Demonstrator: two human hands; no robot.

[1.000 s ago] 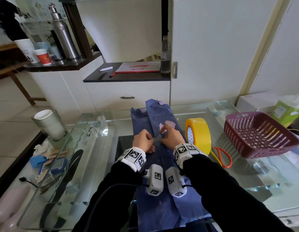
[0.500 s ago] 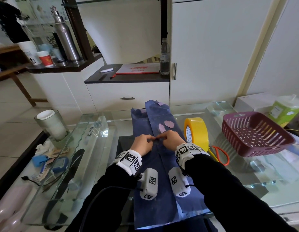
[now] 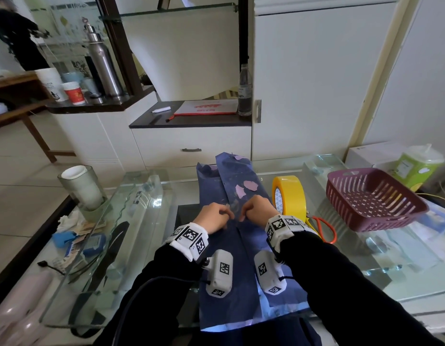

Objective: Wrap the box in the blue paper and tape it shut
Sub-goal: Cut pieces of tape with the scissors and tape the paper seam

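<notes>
Both hands sit close together over the middle of the blue paper (image 3: 231,245), which lies lengthwise down the glass table (image 3: 341,258) with its two long flaps folded inward to meet along a central seam. The left hand (image 3: 212,217) and right hand (image 3: 257,209) are curled into narrow pinches right at that seam, probably holding the overlap closed, or pressing a clear strip there, so the wrap cannot spring open; whether tape lies between the fingers is too small to tell. The box is hidden under the paper. One roll of yellow tape (image 3: 288,196) stands on edge just beside the right hand, handy for the next strip. One purple basket (image 3: 373,198) sits well apart, further right.
</notes>
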